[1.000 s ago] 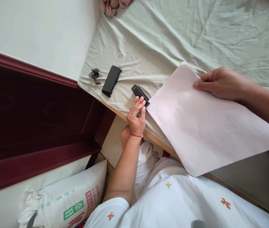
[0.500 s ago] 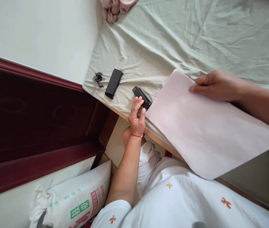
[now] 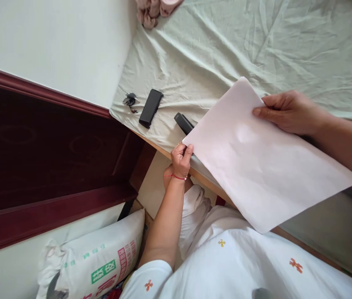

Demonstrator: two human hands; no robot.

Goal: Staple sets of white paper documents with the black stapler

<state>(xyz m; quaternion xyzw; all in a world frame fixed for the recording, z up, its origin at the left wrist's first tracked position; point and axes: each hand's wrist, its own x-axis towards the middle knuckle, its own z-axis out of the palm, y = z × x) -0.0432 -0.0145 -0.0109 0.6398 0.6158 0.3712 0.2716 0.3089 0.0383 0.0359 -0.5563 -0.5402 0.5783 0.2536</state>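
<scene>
A large pale pink sheet of paper [image 3: 257, 158] is held over the near edge of a bed with a light green sheet [image 3: 226, 50]. My left hand [image 3: 180, 160] pinches the paper's left corner. My right hand [image 3: 288, 112] grips its upper right edge with the thumb on top. A small black stapler-like device [image 3: 182, 122] lies on the bed, partly hidden under the paper, just above my left hand.
A black phone [image 3: 151, 108] and a bunch of keys [image 3: 130, 101] lie near the bed's left corner. Pink cloth [image 3: 154, 10] sits at the top. A dark red wooden frame [image 3: 54, 153] and a printed white sack [image 3: 98, 261] are to the left.
My left hand let go of the black device and took the paper's left corner. The paper shifted left over the device, and my right hand stayed on its upper edge.
</scene>
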